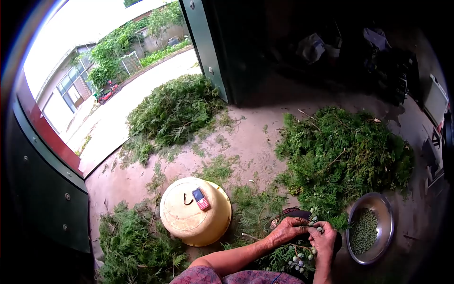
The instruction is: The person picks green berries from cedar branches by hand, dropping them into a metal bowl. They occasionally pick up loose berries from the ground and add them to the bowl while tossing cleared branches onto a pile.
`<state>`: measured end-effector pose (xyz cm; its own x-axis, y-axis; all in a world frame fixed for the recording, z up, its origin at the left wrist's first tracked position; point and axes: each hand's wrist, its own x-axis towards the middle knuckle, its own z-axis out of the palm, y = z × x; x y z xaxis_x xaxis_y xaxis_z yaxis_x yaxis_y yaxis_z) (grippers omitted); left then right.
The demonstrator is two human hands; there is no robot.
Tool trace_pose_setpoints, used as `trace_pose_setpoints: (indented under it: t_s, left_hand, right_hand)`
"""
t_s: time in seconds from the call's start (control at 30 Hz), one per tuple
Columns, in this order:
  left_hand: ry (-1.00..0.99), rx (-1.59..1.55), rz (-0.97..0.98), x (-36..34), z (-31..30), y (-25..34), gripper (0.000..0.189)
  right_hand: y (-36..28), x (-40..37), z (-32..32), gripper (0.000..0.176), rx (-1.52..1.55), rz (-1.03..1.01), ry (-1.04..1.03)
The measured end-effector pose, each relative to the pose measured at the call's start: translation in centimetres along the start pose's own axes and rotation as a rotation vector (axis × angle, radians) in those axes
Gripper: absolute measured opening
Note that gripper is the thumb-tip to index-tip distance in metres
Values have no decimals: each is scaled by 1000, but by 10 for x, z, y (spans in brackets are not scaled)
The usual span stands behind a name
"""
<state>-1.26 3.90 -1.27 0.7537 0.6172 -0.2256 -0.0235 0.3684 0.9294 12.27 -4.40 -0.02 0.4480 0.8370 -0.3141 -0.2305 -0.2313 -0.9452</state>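
Over my lap, my left hand (289,229) is closed around a green conifer sprig (313,218) with small pale cones. My right hand (323,237) meets it fingertip to fingertip, pinched on a cone cluster (320,230) of the same sprig. Beneath the hands hangs a twig with several round bluish-green cones (298,261). Close by on the right, a steel bowl (388,236) holds many small green cones (364,231). The exact grip of the fingers is partly hidden.
A large heap of conifer branches (345,156) lies ahead right, with others by the doorway (175,109) and at left (137,241). An upturned yellow tub (177,215) carries a red phone (200,199) and a dark strap (188,199). Dark door panels (45,189) flank the opening.
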Motion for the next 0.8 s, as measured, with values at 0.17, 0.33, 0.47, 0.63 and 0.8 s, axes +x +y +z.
trace_pose_setpoints:
  t_s: [0.17, 0.33, 0.47, 0.63, 0.8]
  left_hand:
    - [-15, -3, -24, 3, -2, -2, 18]
    - [-69, -89, 42, 4, 3, 1, 15]
    - [-74, 57, 145, 8, 1, -9, 14]
    - [-33, -53, -37, -3, 8, 19, 16]
    - [139, 57, -70, 5, -2, 1, 13]
  right_hand:
    - [-6, -2, 11, 21, -159, -98, 121]
    - [-4, 3, 5, 20, -153, -91, 73]
    - [5, 9, -1, 16, -219, -102, 54]
    - [-11, -5, -1, 14, 223, 110, -76]
    - [-15, -10, -12, 12, 573, 53, -69]
